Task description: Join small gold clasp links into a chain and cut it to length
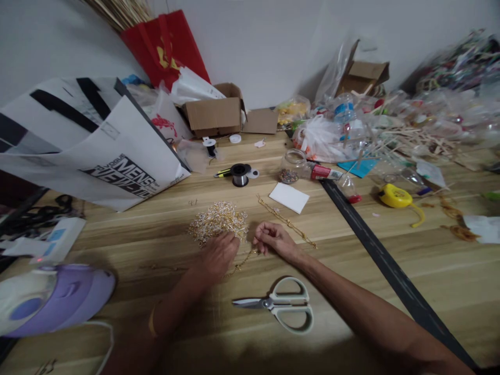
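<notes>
My right hand [273, 240] is pinched closed on the end of a gold beaded chain [242, 264], which trails down and left over the wooden table. At the lower edge of a pile of clear and gold beads [217, 219], my left hand [221, 254] has its fingers curled downward; their tips, and anything in them, are hidden. A second gold beaded chain [288, 223] lies doubled beyond my right hand. Closer to me, scissors [273, 303] with pale handles rest partly open, blades pointing left.
Past the beads stand a spool of silver wire [239, 175], a white card [289, 197] and a clear jar of beads [292, 165]. A yellow tape measure [394, 197] lies right. On the left are a white shopping bag [97, 151] and a purple appliance [74, 299].
</notes>
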`<state>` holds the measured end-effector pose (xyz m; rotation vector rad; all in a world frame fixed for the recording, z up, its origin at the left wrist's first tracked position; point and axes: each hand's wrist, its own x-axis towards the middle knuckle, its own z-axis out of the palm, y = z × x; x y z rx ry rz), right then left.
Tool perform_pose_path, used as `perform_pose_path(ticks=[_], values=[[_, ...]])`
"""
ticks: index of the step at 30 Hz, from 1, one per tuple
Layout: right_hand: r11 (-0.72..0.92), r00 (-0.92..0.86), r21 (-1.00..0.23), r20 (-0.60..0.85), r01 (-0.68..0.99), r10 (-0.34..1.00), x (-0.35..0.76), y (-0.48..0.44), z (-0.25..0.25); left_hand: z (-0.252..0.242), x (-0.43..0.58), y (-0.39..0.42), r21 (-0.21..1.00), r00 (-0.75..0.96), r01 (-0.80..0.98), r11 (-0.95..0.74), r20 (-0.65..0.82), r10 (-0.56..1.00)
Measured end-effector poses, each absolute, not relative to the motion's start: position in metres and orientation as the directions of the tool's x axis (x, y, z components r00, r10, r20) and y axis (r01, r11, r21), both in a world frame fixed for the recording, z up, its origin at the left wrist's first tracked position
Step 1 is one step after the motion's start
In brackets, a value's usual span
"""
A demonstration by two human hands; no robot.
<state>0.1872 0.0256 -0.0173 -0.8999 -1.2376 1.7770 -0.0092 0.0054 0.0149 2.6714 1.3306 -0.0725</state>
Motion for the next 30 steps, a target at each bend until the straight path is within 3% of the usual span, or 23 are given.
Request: perform_pose_path(ticks=[7, 16, 25, 30], values=[[-0.234, -0.447, -0.95, -0.122, -0.206, 0.886, 0.187, 0.025, -0.017, 0.015, -0.014, 0.005, 0.029, 0.548, 0.836, -0.547, -0.088, 0.832], [-0.261, -0.47, -0.94, -0.132, -0.22, 0.873, 0.19, 0.025, -0.008, 0.01, 0.001, 0.015, 0.393, 0.64, 0.688, -0.61, 0.068, 0.766], [-0.238, -0.499, -0.937, -0.083, -0.255, 0.862, 0.193, 0.027, -0.012, -0.002, 0.006, 0.017, 0.546, 0.702, 0.579, -0.605, 0.043, 0.711], [-0.216, -0.522, -0.946, -0.061, -0.241, 0.851, 0.193, 0.028, -0.014, -0.004, 0.006, 0.014, 0.558, 0.746, 0.53, -0.639, 0.052, 0.664]])
